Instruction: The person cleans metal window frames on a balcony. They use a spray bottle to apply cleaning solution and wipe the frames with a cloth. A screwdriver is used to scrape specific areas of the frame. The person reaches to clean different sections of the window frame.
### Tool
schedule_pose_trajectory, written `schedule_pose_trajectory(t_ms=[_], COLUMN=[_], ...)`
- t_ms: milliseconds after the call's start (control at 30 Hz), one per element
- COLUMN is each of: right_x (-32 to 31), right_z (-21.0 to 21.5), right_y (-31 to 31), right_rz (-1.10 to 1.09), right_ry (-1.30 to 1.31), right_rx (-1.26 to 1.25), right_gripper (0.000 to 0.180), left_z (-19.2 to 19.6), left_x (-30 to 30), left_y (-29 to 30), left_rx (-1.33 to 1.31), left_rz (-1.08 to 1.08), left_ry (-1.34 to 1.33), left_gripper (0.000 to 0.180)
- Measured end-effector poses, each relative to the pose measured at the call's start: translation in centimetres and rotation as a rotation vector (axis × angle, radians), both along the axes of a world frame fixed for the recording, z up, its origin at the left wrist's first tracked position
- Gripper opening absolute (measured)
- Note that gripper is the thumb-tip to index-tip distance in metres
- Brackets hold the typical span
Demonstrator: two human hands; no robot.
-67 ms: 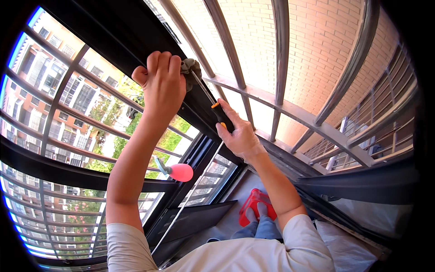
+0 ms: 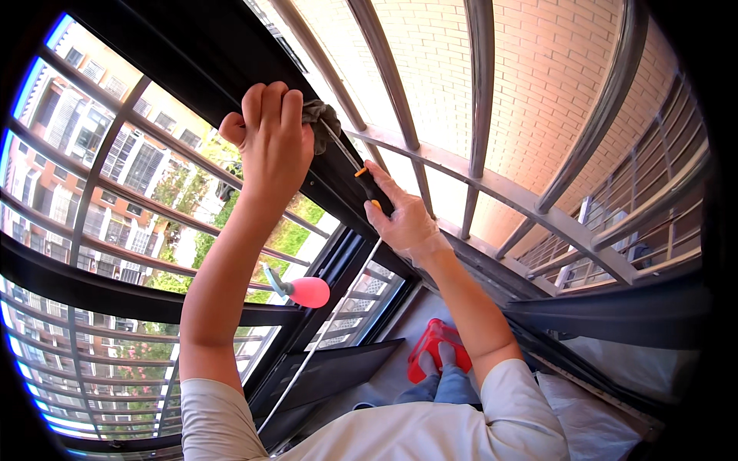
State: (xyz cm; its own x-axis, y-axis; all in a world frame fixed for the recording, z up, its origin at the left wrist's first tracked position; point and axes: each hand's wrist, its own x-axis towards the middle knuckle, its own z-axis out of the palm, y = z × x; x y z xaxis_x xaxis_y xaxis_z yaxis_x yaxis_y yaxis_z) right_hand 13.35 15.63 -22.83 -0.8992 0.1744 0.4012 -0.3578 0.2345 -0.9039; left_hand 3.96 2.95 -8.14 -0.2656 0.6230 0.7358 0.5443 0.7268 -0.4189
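My left hand (image 2: 273,142) is closed, its curled fingers against the black window frame (image 2: 207,54), gripping a crumpled dark grey-green cloth (image 2: 320,124) that shows at its right side. In my right hand (image 2: 407,223), which wears a thin clear plastic glove, is a screwdriver (image 2: 377,187) with a black and orange handle. Its metal shaft slants up to the left, and the tip end reaches into the cloth, where it is hidden. Both hands are at the frame's edge beside the metal bars.
Metal window bars (image 2: 478,92) stand to the right, with a brick wall (image 2: 546,69) beyond. A pink bulb-shaped object (image 2: 309,292) sits by the lower frame, and a white cord (image 2: 319,338) runs down past it. Below, my feet stand on a red stool (image 2: 438,342).
Both hands have shifted very slightly up and left with the cloth and screwdriver. Their grips look the same.
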Motion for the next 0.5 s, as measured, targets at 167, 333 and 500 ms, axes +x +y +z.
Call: schedule_pose_trajectory(t_ms=[167,333,500], right_x=[-0.2,-0.2,0.8], right_z=[-0.4,0.4,-0.2], right_y=[0.1,0.2,0.3], right_rz=[-0.036,0.046,0.055], right_ry=[0.116,-0.082,0.037], right_rx=[0.015,0.018,-0.075], right_gripper=[0.062,0.058,0.059], left_z=[-1.1,-2.0,-2.6], left_x=[-1.1,-1.4,-0.7], left_y=[-1.5,-1.8,-2.0], left_rx=[-0.019,-0.034,-0.096], left_rz=[-0.091,-0.063,0.042], left_ry=[0.048,0.059,0.138], left_gripper=[0.024,0.02,0.019])
